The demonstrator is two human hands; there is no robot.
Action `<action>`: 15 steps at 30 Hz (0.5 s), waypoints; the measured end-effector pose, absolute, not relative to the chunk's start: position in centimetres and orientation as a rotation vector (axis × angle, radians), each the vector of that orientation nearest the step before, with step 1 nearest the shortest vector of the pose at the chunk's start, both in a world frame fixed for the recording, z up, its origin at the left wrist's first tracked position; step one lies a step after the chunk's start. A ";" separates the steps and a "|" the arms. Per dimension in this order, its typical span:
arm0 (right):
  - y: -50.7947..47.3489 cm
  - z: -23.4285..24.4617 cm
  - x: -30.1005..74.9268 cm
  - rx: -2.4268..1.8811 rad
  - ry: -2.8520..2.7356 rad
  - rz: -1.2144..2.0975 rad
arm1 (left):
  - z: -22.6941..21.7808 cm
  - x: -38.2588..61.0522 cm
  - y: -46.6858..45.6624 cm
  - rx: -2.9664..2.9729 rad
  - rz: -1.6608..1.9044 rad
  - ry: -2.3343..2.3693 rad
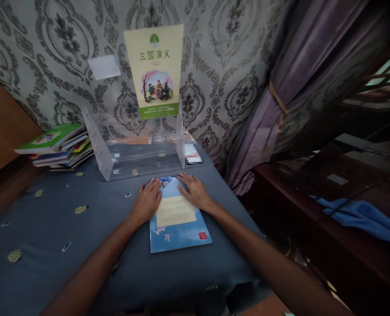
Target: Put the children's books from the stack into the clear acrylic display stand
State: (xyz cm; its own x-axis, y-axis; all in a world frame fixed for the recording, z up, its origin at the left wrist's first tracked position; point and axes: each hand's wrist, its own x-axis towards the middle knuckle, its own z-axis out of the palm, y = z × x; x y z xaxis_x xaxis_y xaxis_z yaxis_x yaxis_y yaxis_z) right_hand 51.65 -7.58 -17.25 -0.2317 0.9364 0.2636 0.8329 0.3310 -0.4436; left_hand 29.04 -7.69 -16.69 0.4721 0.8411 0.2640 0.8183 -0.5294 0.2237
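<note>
A light blue book (178,230) with a pale yellow panel lies flat on the blue-grey tablecloth (50,237), right in front of me. My left hand (148,201) rests flat on the book's upper left corner, fingers stretched out. My right hand (195,191) lies flat on its upper right corner, fingers spread. Just beyond the book stands a clear acrylic display rack (132,149). A green and cream book (155,72) with a picture of figures under a tree stands upright in the rack's back tier.
A stack of colourful books (58,147) lies at the back left of the table. Patterned wallpaper is behind. A purple curtain (280,96) hangs at the right. A dark wooden bench with a blue cloth (356,215) stands right of the table.
</note>
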 end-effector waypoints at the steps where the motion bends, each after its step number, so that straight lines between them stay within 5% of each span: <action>1: -7.4 -17.3 52.0 -1.515 -2.103 0.324 | -16.7 29.0 -7.7 2.641 0.531 1.490; 15: -5.6 -17.1 54.3 -1.223 -1.652 0.838 | -15.2 29.8 -6.1 2.818 0.267 1.306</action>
State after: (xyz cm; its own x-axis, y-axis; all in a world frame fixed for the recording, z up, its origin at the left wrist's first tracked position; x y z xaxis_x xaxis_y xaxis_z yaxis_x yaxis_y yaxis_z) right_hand 54.31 -5.57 -17.06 -0.1168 0.9587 0.2594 0.3571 0.2842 -0.8898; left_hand 29.76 -6.13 -15.16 0.6342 0.7595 0.1448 0.7553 -0.6486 0.0941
